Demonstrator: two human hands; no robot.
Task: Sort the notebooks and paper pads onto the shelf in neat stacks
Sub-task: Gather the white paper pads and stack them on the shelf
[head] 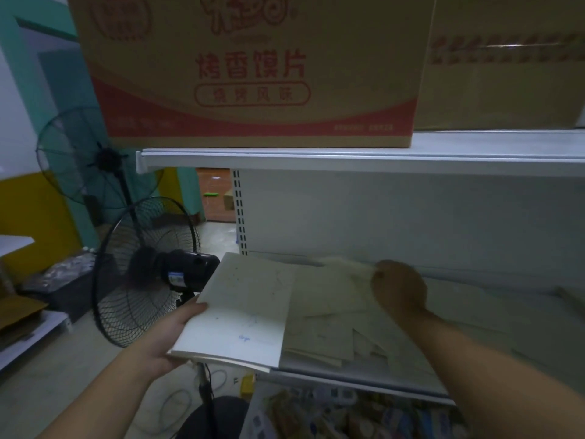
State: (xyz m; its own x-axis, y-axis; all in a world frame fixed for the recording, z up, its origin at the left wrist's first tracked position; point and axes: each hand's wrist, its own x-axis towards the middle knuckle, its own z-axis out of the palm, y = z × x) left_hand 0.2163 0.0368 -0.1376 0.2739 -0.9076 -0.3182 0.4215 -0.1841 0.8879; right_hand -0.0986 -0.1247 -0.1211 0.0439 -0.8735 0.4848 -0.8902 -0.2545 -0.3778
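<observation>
Low in the middle of the frame, my left hand [177,331] grips the notebook [240,312] hanging off the shelf [364,386] end, and I cannot tell if my blurry right hand [399,289] holds anything, so letting go could drop it.

You work in dim, bluish light without hard shadows. Your right grip [397,288] smears with motion blur, while your left grip [177,331] on the notebook [240,312] looks sharper. Glare streaks the tape [506,45] on the upper-right carton [506,96]. The shelf edge [348,160] bows near the frame's corners.
</observation>
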